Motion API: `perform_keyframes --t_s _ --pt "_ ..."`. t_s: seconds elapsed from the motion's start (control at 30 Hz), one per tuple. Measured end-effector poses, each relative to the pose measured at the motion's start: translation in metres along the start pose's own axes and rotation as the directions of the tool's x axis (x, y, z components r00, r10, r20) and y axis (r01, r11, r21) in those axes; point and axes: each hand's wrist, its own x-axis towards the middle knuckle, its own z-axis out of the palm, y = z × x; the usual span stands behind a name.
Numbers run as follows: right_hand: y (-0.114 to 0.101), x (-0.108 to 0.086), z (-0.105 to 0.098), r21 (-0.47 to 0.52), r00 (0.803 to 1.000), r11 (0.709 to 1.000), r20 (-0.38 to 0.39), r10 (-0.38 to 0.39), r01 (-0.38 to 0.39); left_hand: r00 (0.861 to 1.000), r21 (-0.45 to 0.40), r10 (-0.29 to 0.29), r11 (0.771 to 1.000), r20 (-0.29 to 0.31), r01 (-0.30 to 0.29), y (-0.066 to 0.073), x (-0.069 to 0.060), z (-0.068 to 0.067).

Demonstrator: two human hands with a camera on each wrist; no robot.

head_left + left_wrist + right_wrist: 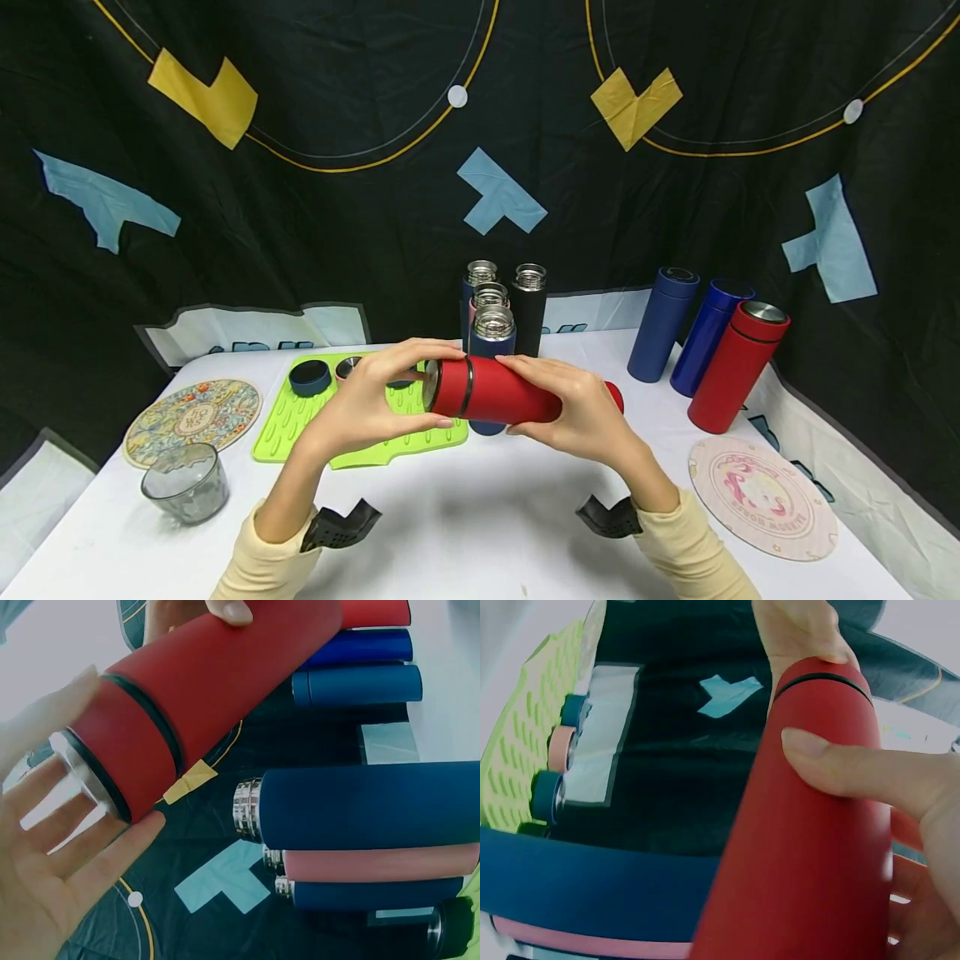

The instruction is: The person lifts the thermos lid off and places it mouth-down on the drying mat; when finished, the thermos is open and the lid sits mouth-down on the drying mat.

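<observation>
Left hand (367, 396) is pinching the red flask (502, 392) by its cap (452, 389), right hand (573, 408) is grasping its body (525, 395) — it is hanging sideways before the open bottles (492, 332). A slackening grip could be sending it down — toppling one.

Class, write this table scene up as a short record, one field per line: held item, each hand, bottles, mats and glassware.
Held item: red flask, sideways, lid on
Left hand: thumb and fingers either side of the lid end
Right hand: grips the body
Open bottles: navy pair, pink, black, behind the flask
Closed bottles, right: navy, blue, red
Green mat: at least three loose lids
Round mats: patterned, left; pink, right
Glassware: clear glass, left
</observation>
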Motion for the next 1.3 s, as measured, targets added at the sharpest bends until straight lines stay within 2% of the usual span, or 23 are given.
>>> perform_keyframes --t_s 0.1,0.23,0.3,0.43,0.63,0.83,0.93,1.0,1.13,1.23,1.3 --pt "0.002 -0.001 -0.002 0.099 0.997 0.993 0.045 0.055 -0.059 0.999 0.002 0.038 0.999 0.021 -0.038 0.0 -0.001 -0.001" --pt "0.003 -0.001 -0.004 0.172 0.991 0.978 0.081 0.103 -0.116 0.998 -0.001 0.053 0.999 0.029 -0.053 0.002 -0.001 -0.002" --pt "0.002 -0.002 -0.004 0.172 0.991 0.978 0.079 0.106 -0.118 0.998 -0.001 0.055 0.998 0.024 -0.055 0.002 -0.001 -0.002" --pt "0.002 -0.001 -0.001 0.101 0.997 0.992 0.034 0.07 -0.074 0.999 0.012 0.038 0.999 -0.003 -0.038 0.0 0.0 -0.002" --pt "0.001 0.0 0.003 -0.045 0.999 0.999 -0.038 0.0 -0.002 0.997 0.004 -0.051 0.999 -0.062 0.052 -0.003 0.0 0.0" --pt "0.002 0.001 0.007 -0.15 0.995 0.987 -0.08 -0.064 0.052 0.974 -0.014 -0.202 0.979 -0.101 0.201 -0.001 0.0 0.002" --pt "0.003 0.001 0.007 -0.177 0.994 0.982 -0.081 -0.075 0.06 0.97 -0.021 -0.228 0.974 -0.087 0.227 -0.001 0.001 0.003" --pt "0.004 0.001 0.006 -0.161 0.995 0.986 -0.073 -0.061 0.049 0.977 -0.021 -0.203 0.979 -0.064 0.202 -0.002 0.001 0.003" --pt "0.004 0.0 0.002 -0.061 0.999 0.998 -0.037 -0.006 0.004 0.996 -0.011 -0.092 0.996 -0.018 0.092 -0.005 0.001 0.002" --pt "0.004 -0.001 -0.001 0.013 0.999 0.999 0.002 0.033 -0.033 1.0 -0.013 -0.019 1.0 0.011 0.019 -0.005 0.0 0.002" --pt "0.005 -0.001 -0.001 0.043 0.998 0.997 0.026 0.056 -0.057 1.0 -0.019 0.007 1.0 0.023 -0.006 -0.005 0.0 0.001"
